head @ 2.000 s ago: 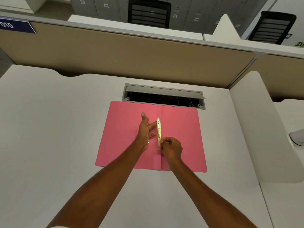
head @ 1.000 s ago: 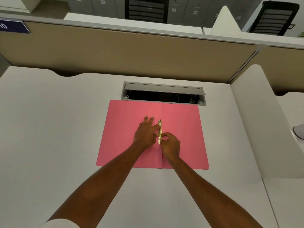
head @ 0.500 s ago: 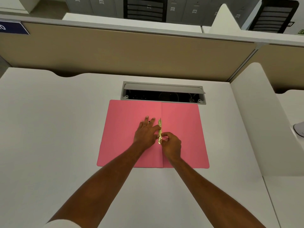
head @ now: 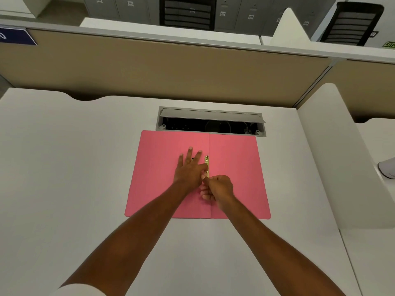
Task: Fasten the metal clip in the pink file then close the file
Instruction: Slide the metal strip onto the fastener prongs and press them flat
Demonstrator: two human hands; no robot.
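Note:
The pink file (head: pixel 235 171) lies open and flat on the white desk, its centre fold running away from me. A gold metal clip (head: pixel 206 165) lies along that fold, just left of it. My left hand (head: pixel 191 168) rests palm down on the left flap with fingers spread, its thumb side touching the clip. My right hand (head: pixel 219 186) is curled at the clip's near end, fingertips pinching it. The lower part of the clip is hidden under both hands.
An open cable hatch (head: pixel 211 122) sits in the desk right behind the file's far edge. A tan partition (head: pixel 171 69) closes the back. A white side divider (head: pixel 337 159) stands on the right, with a white object (head: pixel 388 169) beyond it.
My left hand has flattened onto the left flap with its fingers spread. My right hand stays pinched at the clip's near end. The clip now lies flatter against the fold.

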